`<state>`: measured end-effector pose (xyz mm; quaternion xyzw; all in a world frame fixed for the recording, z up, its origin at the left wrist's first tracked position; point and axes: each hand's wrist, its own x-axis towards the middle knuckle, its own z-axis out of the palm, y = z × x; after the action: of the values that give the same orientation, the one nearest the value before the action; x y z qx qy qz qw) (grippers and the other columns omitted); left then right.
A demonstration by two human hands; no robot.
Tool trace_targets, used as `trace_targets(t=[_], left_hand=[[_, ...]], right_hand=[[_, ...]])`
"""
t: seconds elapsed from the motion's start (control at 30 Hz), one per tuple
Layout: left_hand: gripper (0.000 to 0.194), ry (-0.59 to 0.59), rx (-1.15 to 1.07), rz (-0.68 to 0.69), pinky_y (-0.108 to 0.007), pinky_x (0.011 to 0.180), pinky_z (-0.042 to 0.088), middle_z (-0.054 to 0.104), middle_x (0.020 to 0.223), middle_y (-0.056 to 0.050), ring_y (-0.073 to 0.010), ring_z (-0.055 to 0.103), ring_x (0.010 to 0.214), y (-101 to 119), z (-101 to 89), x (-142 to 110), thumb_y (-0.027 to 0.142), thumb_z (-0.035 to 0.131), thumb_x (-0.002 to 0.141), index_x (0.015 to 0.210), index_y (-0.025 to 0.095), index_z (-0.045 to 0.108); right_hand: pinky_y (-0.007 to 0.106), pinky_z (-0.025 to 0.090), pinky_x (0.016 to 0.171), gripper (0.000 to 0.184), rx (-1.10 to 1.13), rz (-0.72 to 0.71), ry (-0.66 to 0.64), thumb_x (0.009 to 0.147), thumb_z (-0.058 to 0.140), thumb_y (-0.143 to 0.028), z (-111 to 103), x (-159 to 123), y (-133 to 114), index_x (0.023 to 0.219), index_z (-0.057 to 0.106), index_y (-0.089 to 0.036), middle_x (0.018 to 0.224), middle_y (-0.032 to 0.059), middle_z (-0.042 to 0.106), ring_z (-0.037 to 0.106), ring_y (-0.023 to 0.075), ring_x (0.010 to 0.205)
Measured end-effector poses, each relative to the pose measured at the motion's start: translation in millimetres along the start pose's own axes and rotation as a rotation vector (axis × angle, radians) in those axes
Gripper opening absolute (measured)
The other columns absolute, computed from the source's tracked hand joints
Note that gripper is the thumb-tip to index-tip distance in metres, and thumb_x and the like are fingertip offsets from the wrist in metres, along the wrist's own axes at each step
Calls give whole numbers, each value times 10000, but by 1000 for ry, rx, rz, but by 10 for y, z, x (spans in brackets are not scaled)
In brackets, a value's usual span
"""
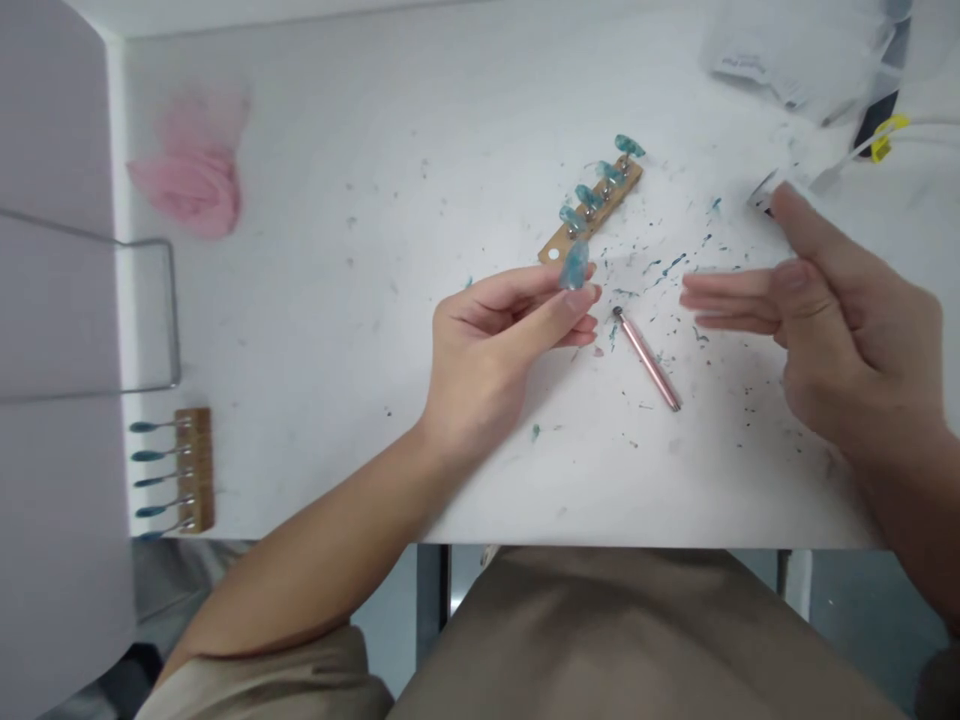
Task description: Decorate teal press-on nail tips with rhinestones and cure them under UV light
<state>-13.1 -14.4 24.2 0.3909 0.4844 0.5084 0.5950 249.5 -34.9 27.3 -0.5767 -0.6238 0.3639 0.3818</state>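
My left hand (499,345) pinches a glossy blue-green false nail (575,265) between thumb and fingers, its tip pointing up. Just behind it, a wooden nail display stand (553,247) carries several similar false nails (589,198) on metal posts. My right hand (847,320) hovers on the right with its fingers stretched out and apart; no object shows in it. Between the hands lies a slim pink metallic pen-like tool (646,358) with a dark rounded end. Close by the right index fingertip is a small white and dark object (765,192), partly hidden.
Blue-green paint smears (671,265) speckle the white table (337,300). A second wooden stand (199,470) with several teal nails sits at the left edge, near a metal wire frame (176,315). Pink cloth (199,190), clear plastic bags (802,50) and a yellow-tagged cable (889,138) lie farther back.
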Motion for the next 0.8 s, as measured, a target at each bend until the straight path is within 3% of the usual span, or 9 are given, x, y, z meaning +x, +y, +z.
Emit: trace_targets(t=[0.07,0.13,0.2,0.27,0.37,0.43,0.53,0.63,0.8], left_hand=[[178,2,-1,6,-258,721,724,856,905,18,-125,800,771,-17,-15,-2,283,998,770,916,287,895],[194,1,10,5,-268,702,722,856,881,15,-136,799,761,-29,-28,0,264,998,755,919,283,895],[206,-12,27,4,-287,700,722,859,889,8,-146,798,752,-35,-39,3,271,994,762,941,279,890],[241,-37,41,20,-312,714,723,861,909,4,-150,794,742,-37,-45,5,284,994,777,990,283,880],[266,-51,52,57,-336,712,713,848,900,5,-146,777,709,-40,-45,5,319,1001,796,1019,287,858],[244,-34,57,73,-337,698,701,838,891,4,-136,761,681,-42,-39,5,337,1006,799,972,272,848],[236,-28,66,88,-348,704,693,830,886,1,-131,751,666,-45,-28,5,347,1017,787,911,251,841],[236,-43,45,91,-360,744,697,814,842,17,-126,744,659,-55,-22,3,344,1024,779,913,256,851],[220,-42,10,77,-337,732,688,834,878,30,-124,757,691,-61,-25,0,294,1020,765,916,282,860]], right_hand=[[454,520,1362,549,-164,-230,-90,1177,517,-312,-41,28,23,1703,511,-470,1635,-44,550,603,242,1526],[467,378,1460,556,-269,-443,-176,1129,556,-197,-61,63,27,1628,616,-437,1772,-83,328,409,263,1675],[510,359,1464,491,-373,-592,-214,1096,616,-193,-39,81,34,1556,680,-354,1773,-32,348,443,277,1660],[573,374,1440,400,-489,-674,-189,1076,690,-271,30,69,59,1476,700,-291,1686,33,502,558,290,1576],[645,391,1397,366,-582,-740,-113,1034,767,-405,180,17,113,1362,720,-248,1576,72,613,620,332,1502],[644,393,1393,328,-666,-766,-116,1035,755,-406,255,-11,136,1311,738,-228,1536,72,643,659,321,1448],[616,423,1388,210,-734,-795,-116,1053,716,-320,275,-14,150,1230,763,-217,1453,52,696,710,276,1359],[561,492,1364,102,-626,-720,-139,1055,689,-224,234,22,168,1100,781,-217,1360,22,737,732,231,1309],[458,577,1314,73,-584,-705,-103,1052,690,-214,232,65,167,1020,755,-227,1234,-13,771,773,169,1182]])
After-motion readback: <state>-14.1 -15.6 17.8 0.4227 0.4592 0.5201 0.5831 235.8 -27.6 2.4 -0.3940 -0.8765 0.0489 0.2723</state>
